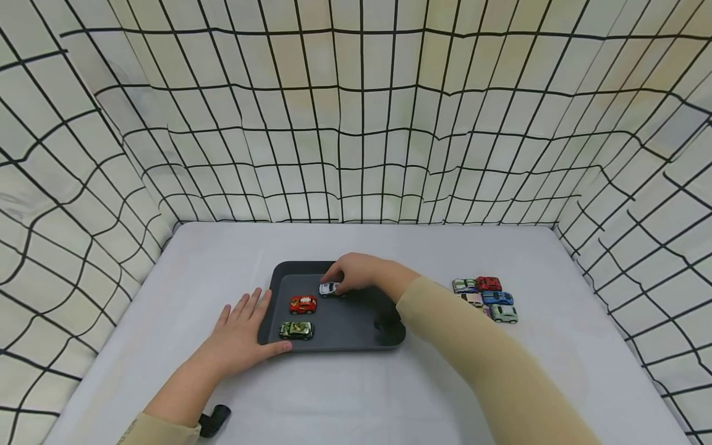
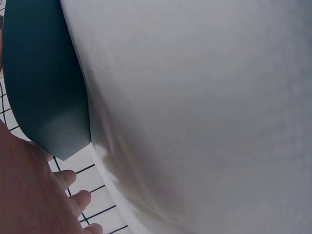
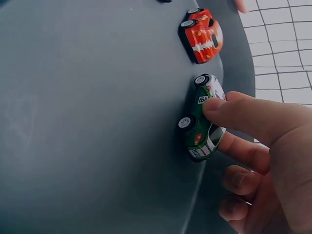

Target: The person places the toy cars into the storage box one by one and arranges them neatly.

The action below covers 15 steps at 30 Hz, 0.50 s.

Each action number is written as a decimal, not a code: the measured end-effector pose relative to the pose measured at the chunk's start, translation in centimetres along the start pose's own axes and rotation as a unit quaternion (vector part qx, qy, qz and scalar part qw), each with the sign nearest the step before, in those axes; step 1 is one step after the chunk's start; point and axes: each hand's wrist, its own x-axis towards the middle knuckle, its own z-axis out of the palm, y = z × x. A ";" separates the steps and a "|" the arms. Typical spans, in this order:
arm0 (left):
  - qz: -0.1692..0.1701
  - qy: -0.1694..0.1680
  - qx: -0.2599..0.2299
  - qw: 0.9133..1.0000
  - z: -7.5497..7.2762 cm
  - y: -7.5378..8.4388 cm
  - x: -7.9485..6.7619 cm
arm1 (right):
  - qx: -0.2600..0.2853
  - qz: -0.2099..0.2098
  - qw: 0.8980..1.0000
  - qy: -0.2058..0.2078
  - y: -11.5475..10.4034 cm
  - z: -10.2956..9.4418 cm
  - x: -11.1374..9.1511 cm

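A dark grey tray (image 1: 345,330) lies on the white table. Over its back part, my right hand (image 1: 358,272) pinches a white-and-green toy car (image 3: 199,117) between thumb and fingers, its wheels close to the tray floor. A red toy car (image 1: 303,304) with white markings stands in front of it to the left, and a green-and-yellow patterned toy car (image 1: 296,330) sits near the tray's front left corner. My left hand (image 1: 239,340) rests at the tray's left edge, fingers spread and thumb along the front corner. The left wrist view shows the tray's outer side (image 2: 44,73) beside that hand.
Several toy cars (image 1: 497,298) in red, blue, green and other colours are grouped on the table right of the tray, partly behind the right sleeve (image 1: 473,352). White walls with a black grid (image 1: 361,111) enclose the table at the back and sides.
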 end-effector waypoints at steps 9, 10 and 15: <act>0.002 0.005 0.004 1.000 -0.2 0.4 -0.1 | -0.022 -0.004 1.000 0.011 -0.5 0.6 1.3; 0.003 0.007 0.003 1.000 -0.2 0.4 -0.2 | -0.026 -0.005 1.000 0.013 -0.6 0.6 1.4; 0.003 0.014 0.001 1.000 -0.1 0.4 -0.1 | -0.040 -0.010 0.999 0.023 -1.1 0.6 1.9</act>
